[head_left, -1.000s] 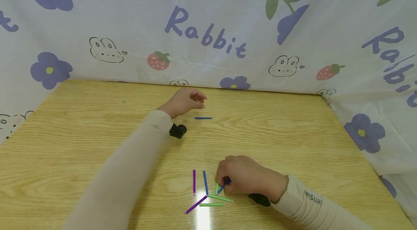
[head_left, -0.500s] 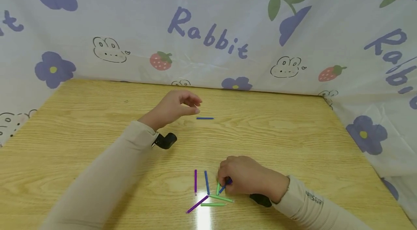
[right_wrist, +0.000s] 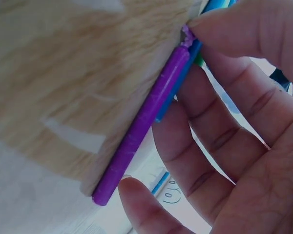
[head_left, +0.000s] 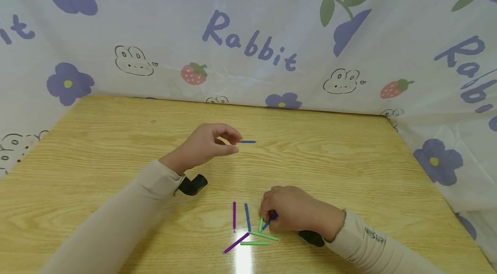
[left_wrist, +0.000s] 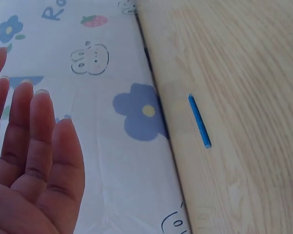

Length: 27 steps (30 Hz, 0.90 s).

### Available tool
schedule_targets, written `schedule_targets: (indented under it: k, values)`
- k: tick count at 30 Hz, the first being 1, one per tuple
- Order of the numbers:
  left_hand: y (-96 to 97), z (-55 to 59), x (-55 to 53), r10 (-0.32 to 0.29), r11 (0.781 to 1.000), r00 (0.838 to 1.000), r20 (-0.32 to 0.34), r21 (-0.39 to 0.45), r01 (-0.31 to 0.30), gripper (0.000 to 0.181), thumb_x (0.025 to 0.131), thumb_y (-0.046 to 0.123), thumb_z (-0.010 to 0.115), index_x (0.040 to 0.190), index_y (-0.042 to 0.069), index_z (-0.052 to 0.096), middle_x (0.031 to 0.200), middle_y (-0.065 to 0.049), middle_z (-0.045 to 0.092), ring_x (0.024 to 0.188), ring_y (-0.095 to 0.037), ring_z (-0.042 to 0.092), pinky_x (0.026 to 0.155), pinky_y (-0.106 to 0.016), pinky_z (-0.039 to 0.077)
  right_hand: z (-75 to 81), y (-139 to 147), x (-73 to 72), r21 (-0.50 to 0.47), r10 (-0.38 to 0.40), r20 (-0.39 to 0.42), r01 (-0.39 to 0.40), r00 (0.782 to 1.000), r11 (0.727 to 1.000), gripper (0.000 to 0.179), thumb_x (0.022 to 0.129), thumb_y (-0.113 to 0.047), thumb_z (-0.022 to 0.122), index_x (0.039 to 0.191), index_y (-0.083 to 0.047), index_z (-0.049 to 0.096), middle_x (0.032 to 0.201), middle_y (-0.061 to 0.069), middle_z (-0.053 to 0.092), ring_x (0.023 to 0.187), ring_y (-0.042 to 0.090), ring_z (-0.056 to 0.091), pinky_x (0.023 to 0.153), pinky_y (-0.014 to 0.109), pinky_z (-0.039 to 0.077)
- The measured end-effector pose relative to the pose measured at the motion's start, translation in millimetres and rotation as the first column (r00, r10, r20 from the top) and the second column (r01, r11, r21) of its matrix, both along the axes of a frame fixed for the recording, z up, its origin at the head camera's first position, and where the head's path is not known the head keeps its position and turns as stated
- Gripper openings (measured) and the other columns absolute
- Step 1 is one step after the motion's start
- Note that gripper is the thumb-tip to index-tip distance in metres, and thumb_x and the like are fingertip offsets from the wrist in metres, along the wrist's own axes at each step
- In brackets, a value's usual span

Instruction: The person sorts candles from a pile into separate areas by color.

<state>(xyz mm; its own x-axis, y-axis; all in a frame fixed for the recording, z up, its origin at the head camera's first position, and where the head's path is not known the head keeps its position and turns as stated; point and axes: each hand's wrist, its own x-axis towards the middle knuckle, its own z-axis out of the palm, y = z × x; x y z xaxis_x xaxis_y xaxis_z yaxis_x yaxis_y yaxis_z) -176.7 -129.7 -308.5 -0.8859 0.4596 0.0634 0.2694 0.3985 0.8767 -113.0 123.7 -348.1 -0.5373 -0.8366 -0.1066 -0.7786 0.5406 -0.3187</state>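
Note:
My left hand [head_left: 203,146] hovers over the far half of the table with loosely bent fingers and nothing in them. Close to its fingertips in the head view lies a thin blue candle [left_wrist: 200,122]. Low over the table nearer me, my right hand [head_left: 289,207] has its thumb and index finger at the wick end of a purple candle [right_wrist: 141,126], pinching there. Another blue candle [right_wrist: 171,97] runs behind the purple one, partly hidden by the fingers. A green candle [head_left: 260,225] lies beside the right fingertips.
Left of the right hand lie a purple candle [head_left: 234,215] and a blue candle [head_left: 247,217], side by side. Nearer me are a slanted purple candle [head_left: 236,243] and two green candles [head_left: 264,236]. A printed rabbit cloth [head_left: 248,80] hangs behind the wooden table [head_left: 334,149].
My left hand has come back toward me and slightly left, its fingertips now overlapping the end of the far blue candle in the head view. The right hand has stayed almost still.

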Motion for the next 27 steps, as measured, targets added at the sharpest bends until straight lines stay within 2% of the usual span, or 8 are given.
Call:
schedule_targets:
  k: [7, 14, 18, 24, 27]
  values:
    - [4.9, -7.8, 11.9, -0.117, 0.993, 0.993, 0.011, 0.018, 0.117, 0.023, 0.089, 0.010, 0.069, 0.110, 0.003, 0.067, 0.108, -0.011, 0.065, 0.100, -0.026, 0.061, 0.085, -0.035, 0.052, 0.0, 1, -0.6, -0.011, -0.002, 0.015, 0.002, 1.000, 1.000, 0.016, 0.071, -0.006, 0.074, 0.074, -0.021, 0.067, 0.081, -0.015, 0.057, 0.073, 0.001, 0.044, 0.062, 0.017, 0.039]
    - [10.8, -14.2, 23.6, -0.197, 0.979, 0.980, 0.002, -0.061, 0.196, 0.021, 0.089, 0.013, 0.069, 0.107, 0.004, 0.067, 0.108, -0.008, 0.065, 0.105, -0.027, 0.059, 0.091, -0.039, 0.048, -0.2, 1, -0.2, -0.011, -0.001, 0.010, 0.001, 1.000, 1.000, 0.016, 0.071, -0.006, 0.074, 0.074, -0.021, 0.067, 0.081, -0.015, 0.057, 0.073, 0.001, 0.044, 0.062, 0.017, 0.040]
    - [14.3, -20.3, 29.5, -0.225, 0.969, 0.974, 0.005, -0.100, 0.224, 0.019, 0.088, 0.011, 0.069, 0.106, 0.004, 0.068, 0.107, -0.009, 0.066, 0.103, -0.021, 0.060, 0.093, -0.040, 0.047, -0.4, 0, 0.2, -0.011, 0.004, 0.007, -0.004, 1.000, 1.000, 0.016, 0.072, -0.007, 0.075, 0.074, -0.021, 0.068, 0.081, -0.015, 0.057, 0.073, 0.001, 0.045, 0.062, 0.017, 0.040]
    - [20.7, -27.7, 35.1, -0.254, 0.957, 0.967, 0.032, -0.135, 0.256, 0.017, 0.085, 0.009, 0.071, 0.102, 0.006, 0.070, 0.105, -0.002, 0.067, 0.102, -0.016, 0.058, 0.098, -0.046, 0.043, -2.4, 1, 0.3, -0.017, 0.003, 0.021, -0.002, 1.000, 1.000, 0.015, 0.072, -0.006, 0.074, 0.075, -0.020, 0.068, 0.080, -0.015, 0.056, 0.073, 0.001, 0.044, 0.063, 0.016, 0.040]
    - [22.9, -28.8, 36.8, -0.272, 0.951, 0.961, 0.046, -0.138, 0.276, 0.016, 0.085, 0.009, 0.070, 0.101, 0.007, 0.070, 0.103, -0.001, 0.067, 0.098, -0.015, 0.057, 0.093, -0.040, 0.046, -2.5, 1, 0.0, -0.026, 0.007, 0.023, -0.006, 1.000, 1.000, 0.015, 0.072, -0.005, 0.073, 0.076, -0.019, 0.068, 0.080, -0.014, 0.057, 0.073, 0.001, 0.045, 0.064, 0.016, 0.041]
